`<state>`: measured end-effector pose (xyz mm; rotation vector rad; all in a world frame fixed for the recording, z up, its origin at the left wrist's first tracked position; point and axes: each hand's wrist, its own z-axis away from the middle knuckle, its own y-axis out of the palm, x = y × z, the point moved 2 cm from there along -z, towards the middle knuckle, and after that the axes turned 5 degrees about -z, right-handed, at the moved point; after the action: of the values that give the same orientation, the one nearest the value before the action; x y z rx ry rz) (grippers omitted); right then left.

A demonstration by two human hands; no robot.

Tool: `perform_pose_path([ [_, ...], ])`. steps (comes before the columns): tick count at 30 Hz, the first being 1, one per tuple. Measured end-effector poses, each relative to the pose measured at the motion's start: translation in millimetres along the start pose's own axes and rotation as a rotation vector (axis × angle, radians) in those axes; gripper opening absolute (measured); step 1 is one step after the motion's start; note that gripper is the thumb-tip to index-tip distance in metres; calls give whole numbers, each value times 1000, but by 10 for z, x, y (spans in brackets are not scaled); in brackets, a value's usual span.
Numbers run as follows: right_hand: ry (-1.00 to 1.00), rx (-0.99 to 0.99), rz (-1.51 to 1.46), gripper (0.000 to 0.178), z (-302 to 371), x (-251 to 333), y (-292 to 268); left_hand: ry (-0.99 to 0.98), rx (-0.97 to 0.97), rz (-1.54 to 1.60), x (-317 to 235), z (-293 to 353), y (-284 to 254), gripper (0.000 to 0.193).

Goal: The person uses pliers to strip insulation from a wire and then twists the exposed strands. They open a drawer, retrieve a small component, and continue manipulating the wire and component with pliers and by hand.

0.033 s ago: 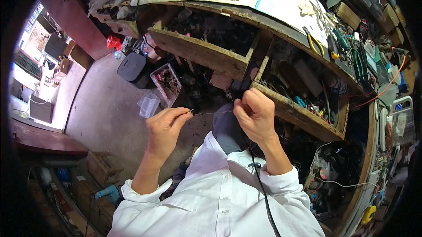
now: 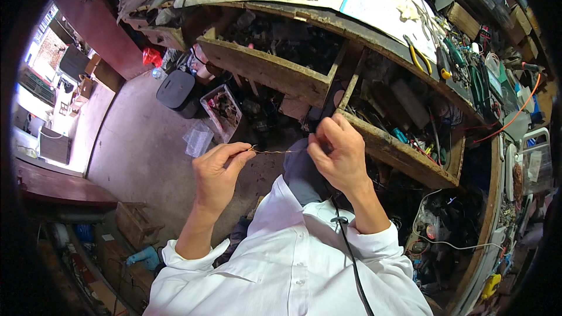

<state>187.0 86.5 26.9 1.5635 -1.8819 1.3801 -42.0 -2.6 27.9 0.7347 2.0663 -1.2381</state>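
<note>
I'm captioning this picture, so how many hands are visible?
2: the left hand, pinching the thin wire, and the right hand, closed on it farther right, near a pulled-out drawer. No others show.

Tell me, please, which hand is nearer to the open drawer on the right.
Right: the right hand appears beside the left front corner of the drawer; the left hand is farther left, across the thin wire.

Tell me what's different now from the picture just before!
The right hand moved a tiny bit left and up. The left hand shifted very slightly left. Nothing was grabbed or let go: the thin wire still stretches between them. The open drawers stayed the same.
</note>
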Motion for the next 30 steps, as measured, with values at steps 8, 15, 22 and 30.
perform_pose_path([
  [8,-60,237,-403,17,50,270,315,11,-57,88,-156,55,55,14],
  [15,241,279,-568,12,149,284,437,13,-55,146,-149,100,72,15],
  [22,115,245,-592,8,120,210,409,-371,152,866,11,121,129,11],
  [30,-169,161,-251,17,64,389,249,-227,108,331,-52,96,91,8],
])
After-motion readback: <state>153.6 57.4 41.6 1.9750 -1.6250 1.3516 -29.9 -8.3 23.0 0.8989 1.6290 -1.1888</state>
